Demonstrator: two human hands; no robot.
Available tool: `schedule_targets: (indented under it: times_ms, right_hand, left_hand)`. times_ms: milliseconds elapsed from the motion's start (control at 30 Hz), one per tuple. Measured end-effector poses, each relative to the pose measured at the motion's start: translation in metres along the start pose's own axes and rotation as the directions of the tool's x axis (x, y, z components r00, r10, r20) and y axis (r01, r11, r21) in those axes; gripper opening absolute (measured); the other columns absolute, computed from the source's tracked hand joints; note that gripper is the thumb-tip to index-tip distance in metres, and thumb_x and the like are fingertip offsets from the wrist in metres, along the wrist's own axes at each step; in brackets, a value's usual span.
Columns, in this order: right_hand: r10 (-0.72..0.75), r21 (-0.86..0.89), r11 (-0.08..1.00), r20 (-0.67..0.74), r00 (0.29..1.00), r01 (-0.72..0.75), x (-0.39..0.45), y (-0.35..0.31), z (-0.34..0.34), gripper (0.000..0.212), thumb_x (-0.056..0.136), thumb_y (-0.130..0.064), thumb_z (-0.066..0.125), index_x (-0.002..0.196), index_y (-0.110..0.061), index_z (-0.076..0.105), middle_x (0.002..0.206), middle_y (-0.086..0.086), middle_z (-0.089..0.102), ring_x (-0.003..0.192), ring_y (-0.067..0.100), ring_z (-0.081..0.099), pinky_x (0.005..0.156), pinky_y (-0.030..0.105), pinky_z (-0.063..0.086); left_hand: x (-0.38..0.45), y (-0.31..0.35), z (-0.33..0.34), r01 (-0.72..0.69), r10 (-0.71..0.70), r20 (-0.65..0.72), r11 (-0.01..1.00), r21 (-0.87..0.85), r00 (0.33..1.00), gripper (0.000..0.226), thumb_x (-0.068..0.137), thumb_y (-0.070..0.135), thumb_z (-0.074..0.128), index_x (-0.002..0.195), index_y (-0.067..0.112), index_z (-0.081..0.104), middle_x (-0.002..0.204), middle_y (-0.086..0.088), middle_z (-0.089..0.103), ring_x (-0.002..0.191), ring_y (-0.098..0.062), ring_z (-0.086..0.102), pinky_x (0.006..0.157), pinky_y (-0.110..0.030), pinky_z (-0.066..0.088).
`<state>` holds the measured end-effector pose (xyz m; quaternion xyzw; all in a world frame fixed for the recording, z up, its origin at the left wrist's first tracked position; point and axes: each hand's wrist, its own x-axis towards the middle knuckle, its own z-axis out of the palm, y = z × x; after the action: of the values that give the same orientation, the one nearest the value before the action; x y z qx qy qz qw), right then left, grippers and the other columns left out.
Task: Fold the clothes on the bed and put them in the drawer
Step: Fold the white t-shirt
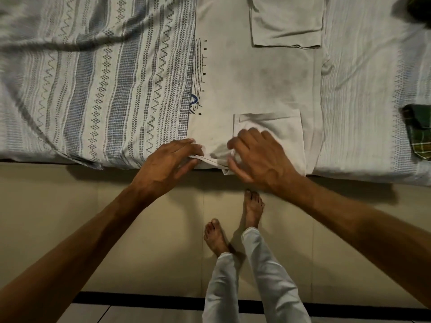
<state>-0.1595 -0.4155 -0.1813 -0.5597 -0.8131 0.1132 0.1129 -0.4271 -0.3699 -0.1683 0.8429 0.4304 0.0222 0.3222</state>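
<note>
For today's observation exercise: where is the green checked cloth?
In the head view, the green checked cloth lies at the far right edge on the patterned bedsheet, right of the white T-shirt.

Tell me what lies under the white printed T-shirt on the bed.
The patterned blue-grey bedsheet shows around the white printed T-shirt. Whatever lies directly beneath stays covered. Both hands, left hand and right hand, grip its near edge.

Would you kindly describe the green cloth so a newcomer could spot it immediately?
Start at the bed with its patterned sheet and follow its near edge to the far right. There lies the green plaid cloth, folded small; unlike the pale T-shirt spread mid-bed, it is dark and checked.
</note>
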Motion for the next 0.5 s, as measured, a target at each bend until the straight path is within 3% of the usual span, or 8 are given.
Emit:
schedule_targets:
  times_ms: [67,133,200,333,500]
  right_hand:
    - [-0.019,-0.023,0.999,0.164,0.986,0.023,-0.021,-0.019,0.012,0.062,0.093,-0.061,0.049,0.126,-0.009,0.057,0.118,0.014,0.057,0.101,0.029,0.053,0.086,0.046,0.046]
    - [0.024,-0.075,0.997,0.232,0.972,-0.007,-0.033,-0.027,0.024,0.075,0.085,-0.064,0.055,0.136,-0.01,0.051,0.132,0.014,0.052,0.116,0.031,0.051,0.096,0.049,0.043]
    - [0.076,-0.119,0.991,0.204,0.976,-0.053,-0.036,-0.032,0.033,0.071,0.085,-0.054,0.061,0.138,-0.009,0.049,0.136,0.015,0.05,0.121,0.033,0.05,0.099,0.052,0.041]
    - [0.199,-0.138,0.973,0.079,0.977,-0.187,-0.023,-0.037,0.039,0.049,0.086,-0.033,0.064,0.129,-0.011,0.053,0.127,0.013,0.055,0.112,0.031,0.052,0.097,0.05,0.041]
    - [0.215,-0.105,0.973,0.073,0.974,-0.207,-0.014,-0.031,0.031,0.059,0.08,-0.013,0.075,0.135,-0.01,0.055,0.126,0.013,0.061,0.11,0.031,0.059,0.097,0.048,0.049]
  left_hand:
    - [0.0,0.001,0.0,0.038,-0.038,0.012,0.999,-0.024,0.999,0.028,0.104,0.027,0.062,0.132,0.023,0.066,0.145,-0.005,0.061,0.139,-0.02,0.052,0.11,-0.042,0.047]
    - [0.0,0.002,0.0,0.055,-0.054,0.016,0.998,-0.041,0.998,0.03,0.106,0.031,0.058,0.134,0.025,0.064,0.147,-0.004,0.06,0.138,-0.02,0.052,0.109,-0.044,0.048]
    - [0.001,0.004,-0.001,0.05,-0.049,0.004,0.996,-0.076,0.999,0.033,0.107,0.037,0.053,0.136,0.024,0.062,0.144,-0.003,0.062,0.134,-0.019,0.056,0.106,-0.045,0.051]
    - [0.004,0.008,-0.004,0.04,-0.049,-0.059,0.987,-0.154,0.997,0.031,0.109,0.038,0.052,0.134,0.023,0.062,0.131,0.003,0.068,0.119,-0.013,0.063,0.096,-0.042,0.056]
    - [0.012,0.013,-0.012,0.061,-0.098,-0.135,0.965,-0.254,0.986,0.027,0.109,0.038,0.054,0.131,0.024,0.062,0.122,0.009,0.072,0.115,-0.006,0.066,0.096,-0.036,0.055]
